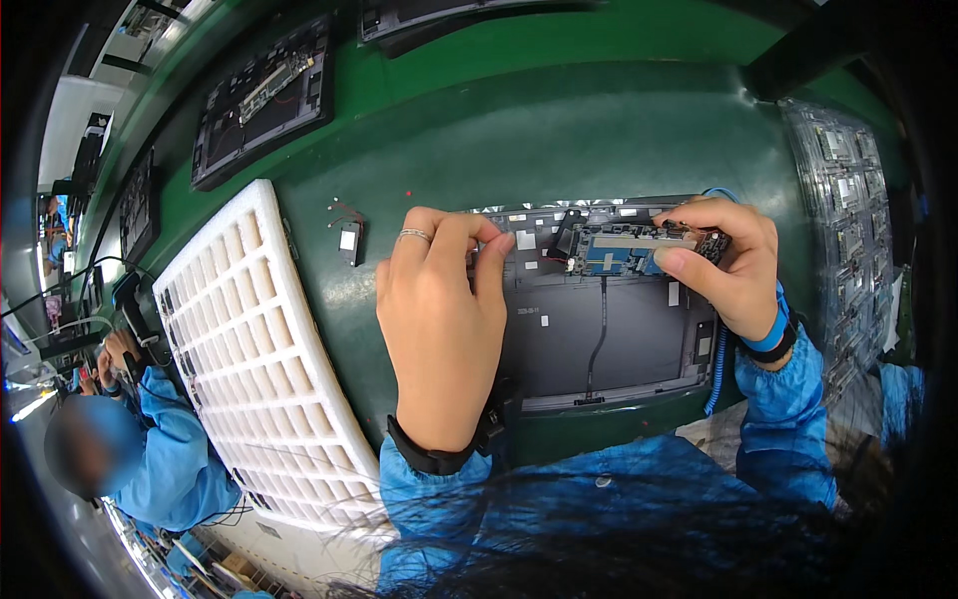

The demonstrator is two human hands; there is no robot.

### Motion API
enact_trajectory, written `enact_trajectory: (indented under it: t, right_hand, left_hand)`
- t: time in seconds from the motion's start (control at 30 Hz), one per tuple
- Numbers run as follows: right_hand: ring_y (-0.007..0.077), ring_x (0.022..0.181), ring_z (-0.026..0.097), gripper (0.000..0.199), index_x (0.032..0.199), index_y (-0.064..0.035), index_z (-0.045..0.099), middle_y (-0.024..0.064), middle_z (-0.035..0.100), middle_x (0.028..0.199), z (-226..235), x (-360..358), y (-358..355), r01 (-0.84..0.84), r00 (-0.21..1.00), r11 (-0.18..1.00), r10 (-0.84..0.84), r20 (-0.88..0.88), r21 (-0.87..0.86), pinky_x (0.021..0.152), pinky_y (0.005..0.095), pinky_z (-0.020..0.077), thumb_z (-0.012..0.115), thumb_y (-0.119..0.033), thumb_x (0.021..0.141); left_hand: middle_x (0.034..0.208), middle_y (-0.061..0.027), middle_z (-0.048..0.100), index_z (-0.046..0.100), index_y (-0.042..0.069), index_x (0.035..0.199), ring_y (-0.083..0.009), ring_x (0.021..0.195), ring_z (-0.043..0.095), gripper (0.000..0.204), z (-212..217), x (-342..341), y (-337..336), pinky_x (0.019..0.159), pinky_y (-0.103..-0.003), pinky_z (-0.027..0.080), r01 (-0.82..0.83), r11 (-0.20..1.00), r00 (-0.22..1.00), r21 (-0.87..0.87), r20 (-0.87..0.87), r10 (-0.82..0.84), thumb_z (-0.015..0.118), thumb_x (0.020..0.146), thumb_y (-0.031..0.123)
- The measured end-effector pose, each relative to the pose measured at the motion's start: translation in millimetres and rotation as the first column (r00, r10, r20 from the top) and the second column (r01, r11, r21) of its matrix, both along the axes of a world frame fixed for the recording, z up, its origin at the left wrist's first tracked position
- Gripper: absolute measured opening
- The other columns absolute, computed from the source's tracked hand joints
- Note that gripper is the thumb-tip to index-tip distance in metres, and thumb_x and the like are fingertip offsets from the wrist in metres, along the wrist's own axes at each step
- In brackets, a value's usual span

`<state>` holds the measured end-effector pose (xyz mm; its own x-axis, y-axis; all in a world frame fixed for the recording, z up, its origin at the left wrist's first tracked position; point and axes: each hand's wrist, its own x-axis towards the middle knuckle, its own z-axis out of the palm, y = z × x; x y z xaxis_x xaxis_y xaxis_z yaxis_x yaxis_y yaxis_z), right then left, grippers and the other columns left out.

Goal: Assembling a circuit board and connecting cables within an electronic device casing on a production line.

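The blue printed circuit board (624,250) sits in the upper edge of the open dark grey laptop base shell (599,339) on the green bench mat (499,130). The right hand (723,270) pinches the board's right end between thumb and forefinger; the left hand (444,299) presses its curled fingertips on the shell's left rim, clamped on nothing. Uneven pinch pressure may flex the board or snag the thin black cable (599,329) below it.

A dark grey laptop base shell (609,329) lies flat and open-side up near the desk's front edge; a blue circuit board (624,250) sits along its far edge.
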<state>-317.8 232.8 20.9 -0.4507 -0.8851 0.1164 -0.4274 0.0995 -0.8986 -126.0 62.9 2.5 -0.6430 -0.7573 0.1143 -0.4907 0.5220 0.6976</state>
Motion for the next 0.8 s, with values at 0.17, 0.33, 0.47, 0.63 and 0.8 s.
enact_trajectory:
  t: [0.17, 0.33, 0.47, 0.63, 0.8]
  right_hand:
    - [0.0113, 0.081, 0.067, 0.027, 0.109, 0.0041, 0.073, 0.0088, 0.074, 0.092, 1.6, 1.1, 0.5, -0.012, 0.998, 1.000, 0.011, 0.054, 0.013, 0.074, 0.0249, 0.0508, 0.080, -0.006, 0.085]
    - [0.0127, 0.084, 0.069, 0.026, 0.110, 0.0042, 0.073, 0.0111, 0.076, 0.096, 1.4, -1.0, 0.5, -0.021, 0.997, 1.000, 0.022, 0.080, -0.012, 0.076, 0.0259, 0.0523, 0.079, -0.004, 0.085]
    - [0.0138, 0.085, 0.069, 0.027, 0.110, 0.0045, 0.072, 0.0120, 0.076, 0.097, -0.5, -2.9, 2.4, -0.020, 0.998, 1.000, 0.020, 0.055, -0.006, 0.076, 0.0260, 0.0525, 0.080, -0.004, 0.085]
    - [0.0142, 0.085, 0.070, 0.028, 0.110, 0.0047, 0.072, 0.0127, 0.076, 0.098, 1.6, -3.6, 1.5, -0.037, 0.998, 0.999, 0.037, 0.043, 0.001, 0.075, 0.0260, 0.0525, 0.079, -0.003, 0.085]
    - [0.0133, 0.083, 0.070, 0.027, 0.110, 0.0043, 0.072, 0.0121, 0.076, 0.097, -1.3, -2.7, 2.0, -0.024, 0.997, 1.000, 0.025, 0.068, -0.008, 0.074, 0.0254, 0.0522, 0.080, -0.004, 0.085]
  left_hand:
    - [0.089, -0.0097, 0.063, 0.063, -0.002, 0.094, -0.0206, 0.078, 0.061, 0.012, -3.3, 9.1, -2.5, 0.074, -0.033, 0.048, 0.012, 1.000, 0.999, 0.024, -0.038, -0.011, 0.072, 0.091, 0.005]
    - [0.073, -0.0073, 0.061, 0.063, 0.004, 0.091, -0.0238, 0.066, 0.060, 0.019, 14.3, 28.5, -3.5, 0.063, -0.035, 0.048, -0.092, 0.993, 0.994, 0.074, -0.052, 0.096, 0.079, 0.085, 0.011]
    - [0.077, -0.0049, 0.061, 0.064, 0.008, 0.087, -0.0242, 0.069, 0.061, 0.032, 32.7, 46.0, 9.3, 0.064, -0.038, 0.047, -0.010, 0.993, 0.970, 0.120, 0.244, -0.020, 0.089, 0.074, 0.024]
    - [0.081, -0.0044, 0.060, 0.064, 0.009, 0.085, -0.0267, 0.070, 0.061, 0.029, 28.5, 41.2, 22.3, 0.066, -0.040, 0.047, 0.024, 0.997, 0.943, 0.070, 0.331, -0.046, 0.087, 0.075, 0.023]
    - [0.084, -0.0056, 0.061, 0.065, 0.009, 0.084, -0.0284, 0.071, 0.062, 0.022, 26.2, 40.8, 25.3, 0.066, -0.041, 0.047, 0.062, 0.994, 0.931, 0.087, 0.354, -0.089, 0.083, 0.080, 0.021]
